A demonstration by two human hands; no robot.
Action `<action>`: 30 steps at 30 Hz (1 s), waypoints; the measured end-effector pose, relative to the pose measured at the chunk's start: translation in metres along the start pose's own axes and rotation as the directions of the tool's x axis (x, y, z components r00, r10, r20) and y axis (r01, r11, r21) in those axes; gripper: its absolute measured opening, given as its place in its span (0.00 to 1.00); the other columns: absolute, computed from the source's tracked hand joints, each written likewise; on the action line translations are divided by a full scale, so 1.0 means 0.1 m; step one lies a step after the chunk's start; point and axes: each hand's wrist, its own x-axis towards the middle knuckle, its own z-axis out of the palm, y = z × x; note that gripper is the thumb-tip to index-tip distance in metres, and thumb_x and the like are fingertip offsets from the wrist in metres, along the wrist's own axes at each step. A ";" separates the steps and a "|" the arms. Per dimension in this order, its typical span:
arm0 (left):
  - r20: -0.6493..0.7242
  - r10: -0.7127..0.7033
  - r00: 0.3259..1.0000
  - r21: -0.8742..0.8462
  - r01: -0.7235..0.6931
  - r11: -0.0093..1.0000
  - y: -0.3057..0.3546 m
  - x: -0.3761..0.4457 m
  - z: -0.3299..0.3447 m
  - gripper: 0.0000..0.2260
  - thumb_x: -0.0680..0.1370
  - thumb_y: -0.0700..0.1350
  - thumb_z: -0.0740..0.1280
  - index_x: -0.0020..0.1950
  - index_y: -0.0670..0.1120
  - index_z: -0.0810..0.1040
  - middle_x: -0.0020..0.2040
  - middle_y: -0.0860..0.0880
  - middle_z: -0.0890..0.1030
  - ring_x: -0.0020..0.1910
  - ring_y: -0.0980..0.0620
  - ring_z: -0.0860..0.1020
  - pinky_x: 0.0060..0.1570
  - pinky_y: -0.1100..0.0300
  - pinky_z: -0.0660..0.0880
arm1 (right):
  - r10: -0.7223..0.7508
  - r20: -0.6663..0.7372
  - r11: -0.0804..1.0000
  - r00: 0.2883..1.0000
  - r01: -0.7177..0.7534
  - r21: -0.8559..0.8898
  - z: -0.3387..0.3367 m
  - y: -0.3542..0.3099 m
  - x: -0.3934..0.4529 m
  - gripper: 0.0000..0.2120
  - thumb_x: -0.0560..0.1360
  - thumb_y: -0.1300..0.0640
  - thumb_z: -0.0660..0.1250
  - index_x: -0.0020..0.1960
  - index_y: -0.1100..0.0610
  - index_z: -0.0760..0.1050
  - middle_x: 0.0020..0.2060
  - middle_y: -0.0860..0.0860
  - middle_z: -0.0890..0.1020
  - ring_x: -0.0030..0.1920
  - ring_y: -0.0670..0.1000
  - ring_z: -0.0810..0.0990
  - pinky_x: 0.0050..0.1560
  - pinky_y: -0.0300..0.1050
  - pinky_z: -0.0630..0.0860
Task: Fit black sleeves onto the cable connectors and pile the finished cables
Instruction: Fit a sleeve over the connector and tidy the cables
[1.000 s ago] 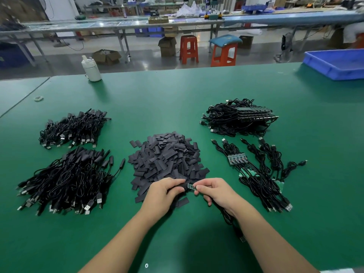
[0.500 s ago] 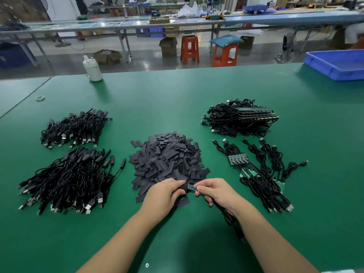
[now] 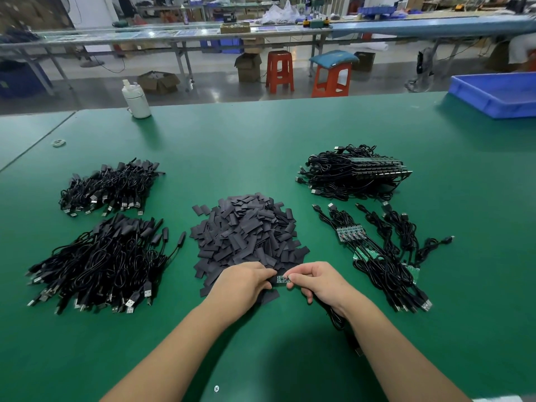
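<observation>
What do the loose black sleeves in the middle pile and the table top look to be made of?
Black sleeves: flat matte dark-grey pieces lying limp and creased, probably thin plastic or rubbery tubing such as heat-shrink; no gloss.
Table top: smooth green mat with a soft sheen and faint reflections, likely rubber or vinyl; one seam line runs at far left.
</observation>
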 end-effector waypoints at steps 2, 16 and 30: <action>-0.001 0.004 1.000 0.005 -0.004 1.000 0.01 0.02 -0.01 0.15 0.81 0.51 0.63 0.67 0.55 0.76 0.54 0.54 0.80 0.56 0.51 0.77 0.53 0.56 0.73 | 0.003 -0.003 1.000 1.000 -0.003 0.014 0.00 0.01 0.00 0.05 0.78 0.61 0.69 0.52 0.59 0.83 0.41 0.54 0.86 0.27 0.44 0.70 0.27 0.39 0.72; -0.042 -0.018 0.999 -0.045 0.016 0.999 0.13 0.04 0.04 0.15 0.82 0.54 0.61 0.67 0.53 0.76 0.56 0.52 0.80 0.56 0.50 0.78 0.55 0.55 0.73 | 0.017 0.000 0.999 1.000 -0.017 0.049 -0.01 -0.01 -0.01 0.05 0.77 0.61 0.70 0.52 0.59 0.83 0.42 0.56 0.86 0.27 0.46 0.70 0.28 0.40 0.72; -0.216 -0.095 0.972 -0.332 0.018 0.943 0.24 0.00 0.20 0.06 0.78 0.48 0.69 0.52 0.51 0.84 0.46 0.54 0.82 0.45 0.55 0.78 0.49 0.61 0.74 | 0.015 0.014 0.999 1.000 -0.016 0.041 0.01 -0.04 -0.02 0.07 0.78 0.63 0.69 0.55 0.62 0.80 0.40 0.56 0.86 0.27 0.49 0.78 0.30 0.41 0.77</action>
